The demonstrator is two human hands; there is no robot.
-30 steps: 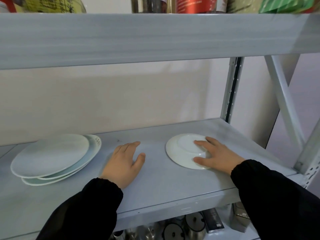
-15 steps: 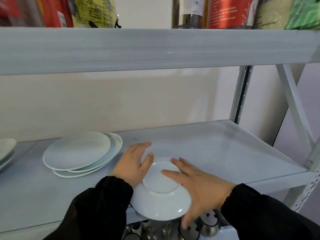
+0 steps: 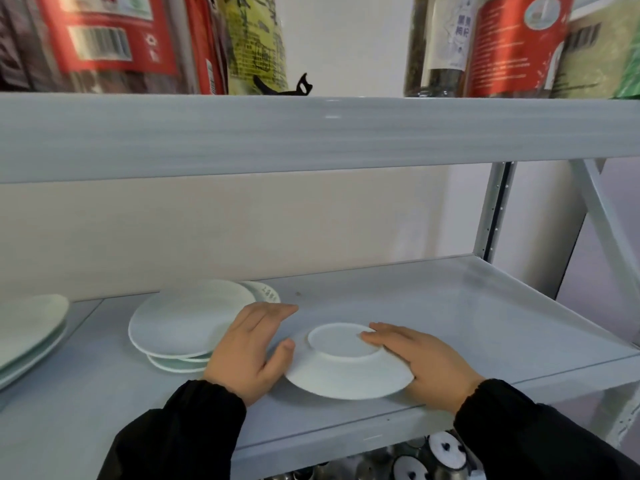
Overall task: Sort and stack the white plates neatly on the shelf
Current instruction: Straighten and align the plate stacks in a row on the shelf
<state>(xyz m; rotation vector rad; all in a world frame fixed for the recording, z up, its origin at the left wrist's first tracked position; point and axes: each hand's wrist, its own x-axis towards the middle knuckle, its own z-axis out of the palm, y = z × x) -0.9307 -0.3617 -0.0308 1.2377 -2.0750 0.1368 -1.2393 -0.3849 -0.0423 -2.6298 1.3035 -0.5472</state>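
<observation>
Since half a second ago you have brought the small upturned plate (image 3: 346, 367) back in from the front lip of the shelf board (image 3: 485, 306), where it hung half over the edge. It now sits over the board near the front, between your two hands. A second ago it lay farther right, under your right hand alone. Whether it lies flat or is held slightly tilted cannot be told.

Your left hand (image 3: 252, 348) stands on its edge just left of the plate. Its fingers (image 3: 273, 311) are straight and pressed together, pointing toward the back wall, and its thumb touches the plate's left rim. Your right hand (image 3: 427, 363) covers the plate's right side. Its fingers (image 3: 382, 336) are laid straight and close together across the raised foot ring, and its thumb is hidden by the hand and rim, so you cannot tell whether it hooks underneath. Black sleeves (image 3: 180, 434) cover both of your forearms.

Just behind and left of your left hand is a stack of larger white plates (image 3: 188, 320), its top plates shifted out of line with each other. Your left hand overlaps its near right edge in the view. Well apart, at the left border, a second stack of plates (image 3: 29, 329) is cut off by the frame.

On the upper shelf (image 3: 311, 136) stand a red package (image 3: 104, 39), a yellow-green bag (image 3: 256, 39) and a glass jar (image 3: 440, 46). Below the board, metal pot lids (image 3: 443, 452) show.
</observation>
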